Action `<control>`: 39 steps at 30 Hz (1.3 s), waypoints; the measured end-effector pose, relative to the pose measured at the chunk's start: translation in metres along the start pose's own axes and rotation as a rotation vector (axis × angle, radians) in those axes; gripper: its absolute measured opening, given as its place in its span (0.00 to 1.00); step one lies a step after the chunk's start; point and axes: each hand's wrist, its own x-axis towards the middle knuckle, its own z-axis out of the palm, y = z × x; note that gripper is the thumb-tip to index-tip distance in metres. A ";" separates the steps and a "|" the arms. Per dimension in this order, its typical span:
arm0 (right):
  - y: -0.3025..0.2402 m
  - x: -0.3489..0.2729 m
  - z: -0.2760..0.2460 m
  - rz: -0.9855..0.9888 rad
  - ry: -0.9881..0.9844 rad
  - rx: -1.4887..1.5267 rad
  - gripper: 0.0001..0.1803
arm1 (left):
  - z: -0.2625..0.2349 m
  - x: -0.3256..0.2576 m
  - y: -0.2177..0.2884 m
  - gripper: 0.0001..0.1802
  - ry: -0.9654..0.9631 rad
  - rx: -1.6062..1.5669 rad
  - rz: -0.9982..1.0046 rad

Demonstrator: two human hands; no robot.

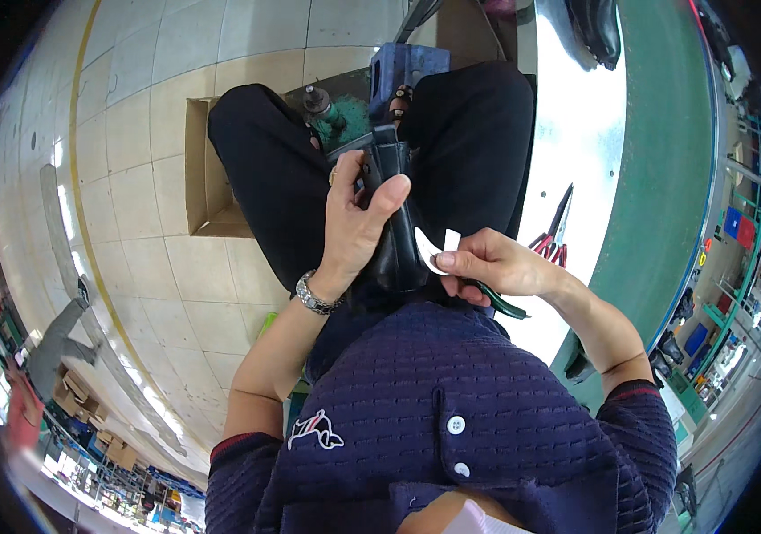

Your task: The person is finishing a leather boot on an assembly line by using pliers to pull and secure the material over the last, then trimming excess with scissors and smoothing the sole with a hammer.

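A black leather shoe [395,254] lies lengthwise between my thighs, its rounded end towards my body. Closed round its left side is my left hand [355,218], with the thumb across the top. At the shoe's right side, my right hand [498,262] is closed on a tool with a curved dark green handle [503,303]; the tool's working end is hidden by the fingers. A white curved strip [428,252] sticks out by the right thumb, next to the shoe; whether it touches the leather I cannot tell.
Red-handled pliers or snips [556,236] lie on the white worktop [590,267] to my right, beside a green surface [656,178]. Black shoes [596,34] stand farther up. A cardboard box [207,209] sits by my left leg, near a blue crate [389,71]. A person [58,343] is at far left.
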 end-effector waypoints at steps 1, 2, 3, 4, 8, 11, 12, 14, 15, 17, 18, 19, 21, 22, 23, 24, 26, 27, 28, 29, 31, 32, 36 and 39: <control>-0.004 -0.002 0.002 0.003 -0.009 -0.001 0.32 | 0.001 -0.002 -0.002 0.25 0.010 0.000 -0.003; -0.013 -0.005 0.005 0.056 -0.014 -0.105 0.34 | 0.002 -0.005 -0.002 0.25 0.011 0.029 0.021; -0.017 -0.007 0.008 0.107 -0.019 -0.208 0.36 | 0.005 -0.008 -0.001 0.25 0.013 0.058 0.043; -0.015 -0.008 0.012 0.108 0.004 -0.252 0.38 | 0.008 -0.011 0.001 0.25 0.034 0.060 0.055; -0.023 -0.015 0.018 0.139 0.056 -0.402 0.36 | 0.009 -0.009 -0.007 0.25 0.048 0.232 0.094; -0.033 -0.016 0.021 0.058 0.141 -0.623 0.34 | 0.008 -0.010 -0.007 0.24 0.079 0.211 0.117; -0.043 -0.015 0.023 0.066 0.130 -0.719 0.33 | 0.005 -0.011 -0.005 0.23 0.075 0.207 0.088; -0.045 -0.013 0.025 0.009 0.158 -0.851 0.33 | 0.005 -0.009 -0.001 0.22 0.094 0.175 0.058; -0.043 -0.011 0.024 0.021 0.164 -0.846 0.33 | 0.004 -0.007 -0.001 0.22 0.100 0.181 0.056; -0.041 -0.008 0.022 0.119 0.108 -0.538 0.34 | 0.003 -0.005 -0.001 0.22 0.101 0.204 0.055; -0.037 -0.007 0.024 0.117 0.113 -0.398 0.36 | 0.002 -0.003 0.000 0.22 0.106 0.198 0.039; -0.032 -0.006 0.026 0.119 0.117 -0.398 0.36 | 0.003 -0.001 0.001 0.22 0.111 0.194 0.023; -0.027 -0.003 0.032 0.022 0.214 -0.569 0.35 | 0.002 -0.002 0.001 0.23 0.103 0.156 0.027; -0.029 -0.005 0.033 0.022 0.217 -0.567 0.35 | 0.003 0.000 0.003 0.23 0.109 0.163 0.035; -0.040 -0.006 0.036 -0.033 0.301 -0.762 0.33 | 0.003 0.001 0.004 0.23 0.118 0.171 0.045; -0.045 -0.007 0.037 -0.089 0.385 -0.958 0.30 | 0.001 0.003 0.003 0.23 0.118 0.173 0.047; -0.045 -0.006 0.035 -0.136 0.417 -0.979 0.29 | -0.004 0.010 0.001 0.24 0.087 0.236 0.048; -0.045 -0.004 0.031 -0.181 0.446 -1.001 0.29 | -0.004 0.011 0.002 0.24 0.085 0.235 0.057; -0.045 -0.002 0.022 -0.076 0.335 -0.793 0.32 | -0.005 0.012 0.003 0.24 0.057 0.166 0.027; -0.040 -0.003 0.018 -0.078 0.340 -0.798 0.32 | -0.004 0.013 0.003 0.25 0.028 0.096 -0.006; -0.028 -0.002 0.012 0.062 0.189 -0.340 0.36 | -0.005 0.016 -0.001 0.26 0.026 0.087 0.028; -0.023 -0.003 0.014 0.076 0.203 -0.205 0.36 | -0.006 0.016 -0.002 0.26 0.025 0.082 0.050; -0.013 0.005 0.007 0.018 0.124 0.008 0.35 | -0.003 0.015 0.001 0.25 0.028 0.042 0.058; -0.016 0.010 0.000 -0.038 -0.026 0.007 0.35 | 0.003 0.014 -0.001 0.24 0.069 0.063 0.086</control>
